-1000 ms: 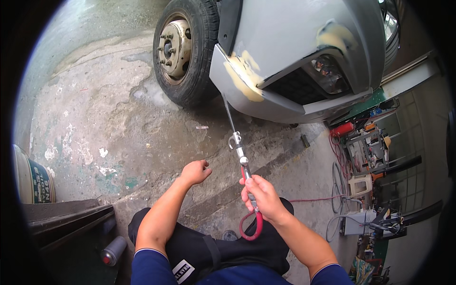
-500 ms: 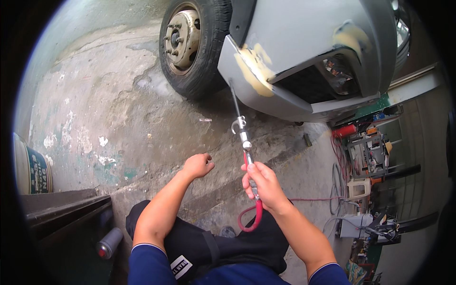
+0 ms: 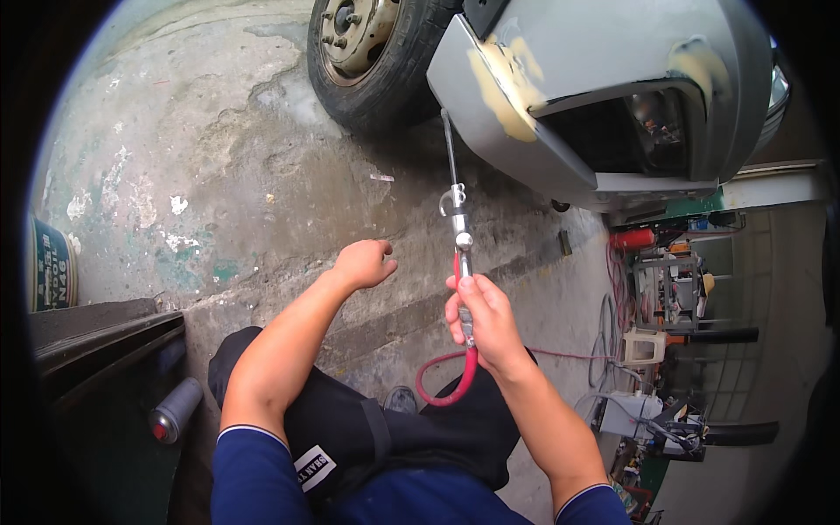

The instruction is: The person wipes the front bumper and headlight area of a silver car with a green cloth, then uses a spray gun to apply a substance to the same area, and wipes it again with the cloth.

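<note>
My right hand [image 3: 490, 322] is wrapped round the handle of a silver air blow gun [image 3: 459, 219] with a long thin nozzle. From the handle's lower end a red hose [image 3: 455, 394] loops down and trails off to the right. The nozzle points away from me, its tip beside the lower left corner of a grey car bumper [image 3: 612, 35]; whether they touch I cannot tell. Pale yellow filler [image 3: 500, 96] covers patches of that bumper. My left hand [image 3: 363, 265] hangs over the floor, empty, fingers loosely bent and thumb apart.
Left of the bumper is a wheel [image 3: 385, 96] with a black tyre. At my left stand a bucket [image 3: 54, 267] and a spray can [image 3: 177, 409] beside a dark ledge. A stool [image 3: 643, 346], cables and tool racks line the right side. The concrete floor [image 3: 245, 192] is stained.
The car and wheel have shifted up and right in view, while the floor items at left moved left. The blow gun's nozzle tip now sits farther from the filler patch. Both hands keep their hold.
</note>
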A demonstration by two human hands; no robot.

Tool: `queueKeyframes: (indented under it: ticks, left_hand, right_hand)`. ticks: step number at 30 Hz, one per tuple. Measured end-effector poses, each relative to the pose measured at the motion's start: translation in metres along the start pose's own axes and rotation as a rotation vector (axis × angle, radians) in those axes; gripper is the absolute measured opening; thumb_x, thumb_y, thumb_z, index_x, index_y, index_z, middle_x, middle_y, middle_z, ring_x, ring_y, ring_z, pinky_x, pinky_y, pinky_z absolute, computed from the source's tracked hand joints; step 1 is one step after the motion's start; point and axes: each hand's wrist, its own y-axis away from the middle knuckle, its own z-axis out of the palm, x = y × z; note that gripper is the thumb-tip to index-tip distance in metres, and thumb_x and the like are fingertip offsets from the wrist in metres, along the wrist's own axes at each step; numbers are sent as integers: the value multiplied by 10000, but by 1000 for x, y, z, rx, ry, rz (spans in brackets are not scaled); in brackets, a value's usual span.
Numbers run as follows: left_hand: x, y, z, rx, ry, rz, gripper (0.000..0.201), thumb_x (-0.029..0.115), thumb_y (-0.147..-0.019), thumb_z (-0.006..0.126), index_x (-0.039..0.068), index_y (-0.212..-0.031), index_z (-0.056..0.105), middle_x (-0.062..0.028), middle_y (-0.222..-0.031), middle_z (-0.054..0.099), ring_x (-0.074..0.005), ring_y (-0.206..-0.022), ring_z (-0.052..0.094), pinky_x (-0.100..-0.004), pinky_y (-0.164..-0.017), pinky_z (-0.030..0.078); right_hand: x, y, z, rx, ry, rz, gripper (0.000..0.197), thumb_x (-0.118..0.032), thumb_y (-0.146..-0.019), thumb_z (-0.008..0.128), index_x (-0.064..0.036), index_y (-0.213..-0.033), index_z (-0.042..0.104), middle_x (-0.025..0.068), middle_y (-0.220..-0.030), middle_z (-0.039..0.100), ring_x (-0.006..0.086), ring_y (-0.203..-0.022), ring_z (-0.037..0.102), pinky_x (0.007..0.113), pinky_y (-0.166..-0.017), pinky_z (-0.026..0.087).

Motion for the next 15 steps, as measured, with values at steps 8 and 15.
queueKeyframes:
  ticks: [8,15]
  left_hand:
    - [-4,5,-9,-15,21,-44,395,354,-833,598,63,-1096,642,-165,-1046,674,-327,-1002,630,-429,-854,500]
    - [-5,0,-1,2,15,-23,398,329,-823,604,39,-1092,643,-138,-1000,692,-309,-952,651,-407,-824,512]
  right_hand:
    - [-25,80,-25,6,-6,-23,339,-281,-1021,421,25,-1146,500,105,-692,558,123,-461,484,229,-443,400]
    - [-39,108,-46,5,-16,-11,394,-338,-1017,419,23,-1151,501,112,-698,560,124,-447,481,238,-425,402]
